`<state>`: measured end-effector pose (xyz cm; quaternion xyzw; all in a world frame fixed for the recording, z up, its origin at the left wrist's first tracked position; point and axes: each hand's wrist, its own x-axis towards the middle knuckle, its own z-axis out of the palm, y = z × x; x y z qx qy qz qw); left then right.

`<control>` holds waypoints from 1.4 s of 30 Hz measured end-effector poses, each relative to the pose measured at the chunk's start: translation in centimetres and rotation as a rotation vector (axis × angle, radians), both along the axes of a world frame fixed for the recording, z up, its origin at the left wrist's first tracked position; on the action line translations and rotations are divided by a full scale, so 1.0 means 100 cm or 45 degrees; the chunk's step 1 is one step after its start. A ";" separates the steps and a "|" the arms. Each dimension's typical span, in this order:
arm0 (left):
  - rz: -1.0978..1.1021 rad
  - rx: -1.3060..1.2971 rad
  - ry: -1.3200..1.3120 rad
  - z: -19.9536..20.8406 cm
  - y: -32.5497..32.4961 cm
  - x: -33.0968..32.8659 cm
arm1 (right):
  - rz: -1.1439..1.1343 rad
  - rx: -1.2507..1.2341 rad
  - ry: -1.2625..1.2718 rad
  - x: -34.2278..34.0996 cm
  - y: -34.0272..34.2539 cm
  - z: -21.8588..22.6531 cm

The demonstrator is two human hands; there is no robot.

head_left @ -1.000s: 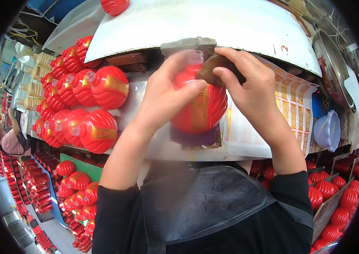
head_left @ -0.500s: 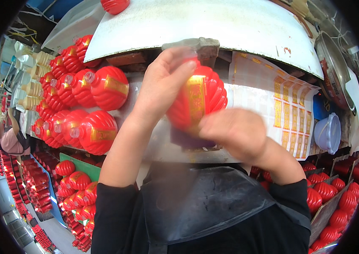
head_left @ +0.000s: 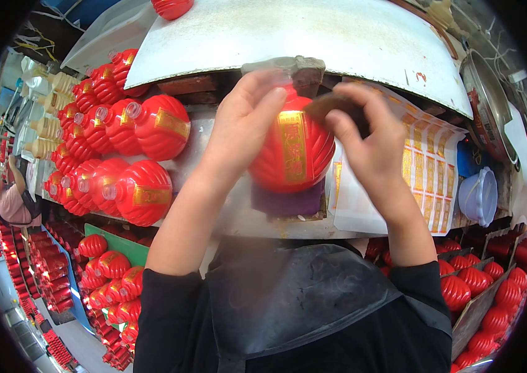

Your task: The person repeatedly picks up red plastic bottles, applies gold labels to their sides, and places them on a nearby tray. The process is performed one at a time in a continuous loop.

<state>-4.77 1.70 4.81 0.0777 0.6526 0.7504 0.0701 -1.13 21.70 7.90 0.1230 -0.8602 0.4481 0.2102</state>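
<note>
My left hand [head_left: 246, 121] grips a round red ribbed bottle [head_left: 293, 149] with a gold label strip down its front, held just above a purple pad [head_left: 288, 202] on the worktop. My right hand [head_left: 369, 140] is closed on a small dark brown pad [head_left: 331, 105] and presses it against the bottle's upper right side. The bottle's neck is hidden behind my fingers and a grey block [head_left: 291, 65].
A stack of matching red bottles [head_left: 123, 152] lies on its side to the left. Sheets of gold labels [head_left: 422, 171] lie on the right beside a pale blue bowl [head_left: 481, 196]. Crates of red bottles [head_left: 490, 298] sit below, right and left. Another person [head_left: 9, 202] works far left.
My right hand dropped below the bottle half a second ago, then came back up to its upper right side with the brown pad. The bottle turned, so the gold label now faces me.
</note>
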 end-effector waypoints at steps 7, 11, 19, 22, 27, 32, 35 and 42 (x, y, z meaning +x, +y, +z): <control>0.084 -0.148 0.138 -0.003 0.000 0.007 | 0.094 0.231 0.069 0.009 -0.013 0.012; 0.133 -0.109 0.187 -0.001 0.003 0.015 | -0.171 0.245 -0.114 0.008 -0.002 0.023; -0.097 -0.366 0.214 0.022 -0.010 0.017 | 0.012 0.011 -0.080 0.035 -0.003 0.024; -0.015 -0.228 0.162 0.026 -0.008 0.024 | -0.043 -0.026 -0.066 0.028 0.002 0.015; 0.238 -0.147 0.154 0.024 -0.002 0.034 | 0.196 0.181 0.499 0.032 -0.007 -0.007; 0.374 0.047 0.098 0.019 -0.001 0.035 | 0.515 0.174 0.592 0.050 -0.026 -0.018; 0.394 -0.034 0.098 0.018 0.000 0.037 | 0.233 -0.089 0.214 0.039 -0.018 -0.010; 0.349 -0.005 0.161 0.014 0.005 0.035 | 0.090 -0.241 -0.148 0.010 -0.001 -0.005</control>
